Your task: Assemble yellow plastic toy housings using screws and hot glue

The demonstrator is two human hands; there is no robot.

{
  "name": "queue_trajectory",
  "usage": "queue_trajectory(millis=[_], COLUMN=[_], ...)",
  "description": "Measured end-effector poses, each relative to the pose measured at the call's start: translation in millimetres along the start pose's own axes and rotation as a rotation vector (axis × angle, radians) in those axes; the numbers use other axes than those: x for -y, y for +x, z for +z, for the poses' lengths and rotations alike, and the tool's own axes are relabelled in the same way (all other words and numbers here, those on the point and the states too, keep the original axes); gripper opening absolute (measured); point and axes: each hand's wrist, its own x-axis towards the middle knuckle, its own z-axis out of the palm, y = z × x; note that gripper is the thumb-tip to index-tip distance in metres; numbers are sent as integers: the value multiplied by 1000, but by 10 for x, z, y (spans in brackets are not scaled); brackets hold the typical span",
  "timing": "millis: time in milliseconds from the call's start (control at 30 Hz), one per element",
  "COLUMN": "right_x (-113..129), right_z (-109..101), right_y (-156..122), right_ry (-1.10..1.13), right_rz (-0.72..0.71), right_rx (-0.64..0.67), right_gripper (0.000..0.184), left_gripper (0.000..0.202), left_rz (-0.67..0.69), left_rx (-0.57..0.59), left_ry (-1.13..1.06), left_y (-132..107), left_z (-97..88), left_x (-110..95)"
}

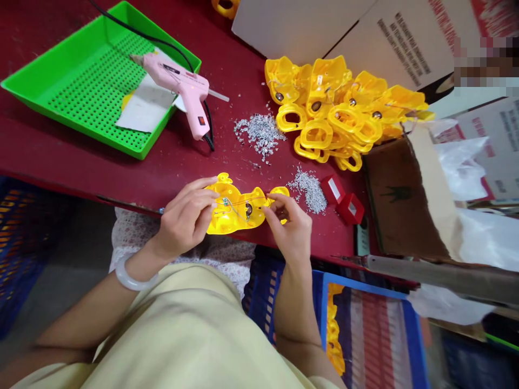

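Observation:
A yellow plastic toy shell (232,216), its hollow side up, lies between my hands at the table's front edge. Inside it are a small green circuit piece, thin wires and a round metal part. My left hand (184,219) is closed on the shell's left end, with a pale bangle on that wrist. At the shell's right end, the thumb and index finger of my right hand (290,221) pinch close together by a thin red wire (259,196). Whether they grip the wire or the shell's edge is hard to make out.
A pink glue gun (188,92) rests on a green perforated tray (81,116). Small screws (263,135) and finer metal pieces (310,190) lie in piles near two red blocks (343,200). Yellow shells (328,113) are heaped behind. Cartons (405,200) stand right; a blue crate (324,302) sits below.

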Motion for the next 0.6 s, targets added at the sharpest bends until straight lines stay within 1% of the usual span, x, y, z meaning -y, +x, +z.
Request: queue_trajectory(millis=[67,100,233,300,367,500,600], right_x=[-12,-25,-94,-111,-114,-127,-157], right_z=[-27,-46,-129,-151,-153,-139,-136], right_y=[21,27,18,3,-10,-32,-64], right_ry=[-55,-86,-196,-223,-245,-323,-372], right_rz=[-133,-173,-209,-228,-285,-415,-464], right_rx=[36,40,67,95,105,58,15], right_gripper=[8,8,5,8,13,13,18], left_gripper=[16,16,18,19,19,17,17], left_rz=[-4,-6,8,15,14,11,10], left_rx=[5,7,6,3,4,6,10], left_ry=[18,26,19,17,23,30,36], left_y=[7,12,28,32,36,42,38], left_z=[-1,-1,-1,2,4,4,4], left_x=[-2,-5,-15,-19,-23,-26,-19])
